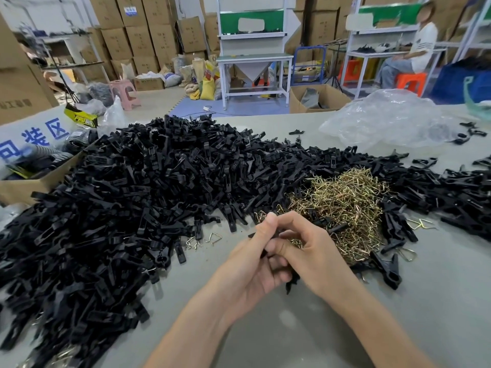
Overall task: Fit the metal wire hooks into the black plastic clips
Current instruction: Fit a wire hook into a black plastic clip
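My left hand [249, 264] and my right hand [316, 253] meet above the grey table [292, 328], fingers curled round one black plastic clip [292, 281] held between them. The clip is mostly hidden; its dark end sticks out below the hands. Brass-coloured wire [296, 241] shows inside my right hand's curled fingers. A big heap of black clips [148, 187] fills the left and middle of the table. A pile of brass wire hooks [342, 203] lies just beyond my right hand.
Loose wire hooks [204, 240] lie left of my hands. A crumpled clear plastic bag [385, 120] sits at the back right. A cardboard box [32, 179] stands at the left edge. A person sits on an orange stool [410, 81] far behind.
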Demonstrator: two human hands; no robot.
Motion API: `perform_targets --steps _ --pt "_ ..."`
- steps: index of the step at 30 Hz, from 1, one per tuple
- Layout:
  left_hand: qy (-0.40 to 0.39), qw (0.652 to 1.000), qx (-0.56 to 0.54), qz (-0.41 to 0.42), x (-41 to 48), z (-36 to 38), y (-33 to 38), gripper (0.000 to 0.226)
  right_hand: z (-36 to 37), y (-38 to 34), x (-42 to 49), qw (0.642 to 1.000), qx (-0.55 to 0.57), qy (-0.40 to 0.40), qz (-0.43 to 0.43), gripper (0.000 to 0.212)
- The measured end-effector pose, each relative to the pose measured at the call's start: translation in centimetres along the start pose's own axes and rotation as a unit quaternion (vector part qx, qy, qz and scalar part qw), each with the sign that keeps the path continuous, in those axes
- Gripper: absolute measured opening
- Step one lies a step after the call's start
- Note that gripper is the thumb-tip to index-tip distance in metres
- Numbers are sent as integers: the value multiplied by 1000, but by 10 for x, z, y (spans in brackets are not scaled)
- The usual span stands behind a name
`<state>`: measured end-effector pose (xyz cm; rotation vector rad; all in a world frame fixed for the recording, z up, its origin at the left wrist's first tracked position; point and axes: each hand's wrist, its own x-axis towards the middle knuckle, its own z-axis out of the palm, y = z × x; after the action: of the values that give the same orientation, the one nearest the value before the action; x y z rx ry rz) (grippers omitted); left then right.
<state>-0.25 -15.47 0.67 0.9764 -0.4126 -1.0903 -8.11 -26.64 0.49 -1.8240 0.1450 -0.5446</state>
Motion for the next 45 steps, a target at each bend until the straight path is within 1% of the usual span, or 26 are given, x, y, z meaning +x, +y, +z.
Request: perform_targets --steps 3,5,7,9,10,13,17,18,20,22,25,26,29,30,33,34,36,37,40,41,44,45 --pt "-7 999 44 3 1 -2 1 55 -1 -1 0 1000 10 -13 12 22" --pt "16 995 97 1 2 0 2 59 -1 -1 -1 1000 9 -3 25 19" --pt "44 987 154 7 4 -1 0 66 -2 -2 -3 999 -33 18 17 19" --pt "48 981 189 17 3 0 -2 68 -2 -3 -4 997 -68 35 -3 23" --pt "50 982 182 20 2 0 -3 67 -1 -4 -4 997 -70 41 -7 26" --pt "46 993 105 4 1 -3 -1 62 1 -6 -3 999 -37 35 8 27" --pt "-32 999 16 -32 -2 -9 6 30 6 -7 -2 998 42 5 44 25" --pt "-36 999 -6 -36 -2 -9 5 29 7 -7 -3 997 55 -5 46 28" --pt "-35 998 -28 -34 -1 -10 3 37 7 -6 -3 997 62 -24 40 31" --pt "-53 998 -29 -35 -2 -11 2 44 6 -6 -3 997 59 -32 30 30" --pt "-77 996 -13 -38 -2 -13 2 44 2 -4 -3 998 53 -39 14 30" --pt "-74 996 -3 -40 -1 -14 1 45 1 -3 -3 998 49 -41 9 31" --pt "-49 998 10 -44 0 -16 0 57 0 -1 -3 998 43 -46 9 34" --pt "-47 998 12 -45 0 -16 -1 56 -1 0 -3 998 44 -45 9 37" --pt "-41 998 15 -54 -2 -14 0 40 -1 1 -3 996 64 -49 23 49" --pt "-38 998 11 -57 -2 -13 0 43 -1 2 -2 997 64 -47 24 55" --pt "-37 998 6 -56 -2 -13 -1 55 -2 3 -2 997 61 -44 21 65" --pt "-40 998 8 -53 -2 -12 -1 56 -2 3 -2 997 64 -44 22 67" --pt "-35 998 7 -47 0 -11 -2 51 0 5 -3 997 61 -50 20 65" --pt "-29 999 4 -42 0 -10 -3 46 0 6 -3 997 57 -51 19 63" --pt "-9 999 -13 -28 3 -5 -8 19 0 5 0 996 61 -50 28 59" --pt "3 999 -27 -25 4 -3 -8 17 1 5 1 996 60 -50 36 54"
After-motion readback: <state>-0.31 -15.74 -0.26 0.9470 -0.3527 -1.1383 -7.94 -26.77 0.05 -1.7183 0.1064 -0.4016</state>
